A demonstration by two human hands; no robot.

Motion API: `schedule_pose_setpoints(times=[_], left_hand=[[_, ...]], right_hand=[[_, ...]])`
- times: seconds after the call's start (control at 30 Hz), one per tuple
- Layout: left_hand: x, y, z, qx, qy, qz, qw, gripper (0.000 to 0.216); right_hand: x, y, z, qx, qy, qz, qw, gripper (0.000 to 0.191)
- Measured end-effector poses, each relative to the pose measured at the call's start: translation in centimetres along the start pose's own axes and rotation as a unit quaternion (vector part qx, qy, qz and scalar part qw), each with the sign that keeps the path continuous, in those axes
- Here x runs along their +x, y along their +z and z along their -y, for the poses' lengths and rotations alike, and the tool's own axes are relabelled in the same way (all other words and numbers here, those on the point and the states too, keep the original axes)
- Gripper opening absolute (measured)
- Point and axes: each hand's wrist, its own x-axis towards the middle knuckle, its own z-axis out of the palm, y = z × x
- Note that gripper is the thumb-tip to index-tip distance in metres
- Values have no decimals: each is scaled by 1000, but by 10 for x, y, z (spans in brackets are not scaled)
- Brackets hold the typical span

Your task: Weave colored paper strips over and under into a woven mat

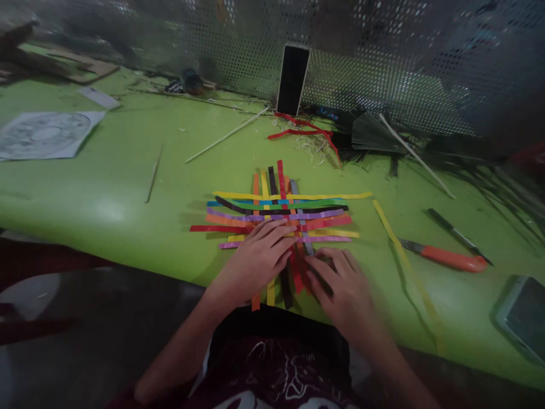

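Note:
Coloured strips are woven over and under each other into a loose mat (279, 207) on the green table, their ends sticking out on all sides. My left hand (259, 255) lies across the mat's near part, fingers stretched out and pressing on the strips. Beside it, my right hand (340, 284) has thumb and forefinger close together at the near end of a grey strip (307, 243), which runs away from me at the right side of the weave. Long yellow and green strips (317, 204) cross the far side. Some strips are hidden under my left hand.
To the right lie a loose yellow strip (411, 270), an orange-handled cutter (453, 258), a pen (455, 233) and a phone (525, 315). Another phone (293, 79) leans on the perforated metal panel, by red strips (304, 132). A printed sheet (46, 135) lies left.

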Motion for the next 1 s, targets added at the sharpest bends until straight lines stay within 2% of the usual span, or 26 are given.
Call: schedule_pose_setpoints(times=[0.27,0.37,0.5,0.6,0.7,0.77,0.87,1.0], left_hand=[[1,-1,0,1,0,-3,1000,28],[1,-1,0,2,3,-9,1000,27],[0,0,1,-2,9,-12,1000,29],[0,1,1,-6,11,-20,1000,28],[0,2,2,-12,7,-26,1000,28],[0,3,2,-11,5,-25,1000,29],[0,3,2,-5,3,-20,1000,29],[0,2,3,-2,5,-18,1000,28]], right_hand=[[-11,-9,4,31,37,3,999,20],[-28,-21,3,26,54,11,998,17],[-58,-41,-1,16,68,56,996,15],[-77,-55,-7,47,63,84,993,14],[-87,-63,-15,72,53,83,993,12],[-84,-62,-20,57,40,71,995,14],[-64,-48,-19,-1,23,42,999,23],[-33,-22,-8,-77,61,10,995,31]])
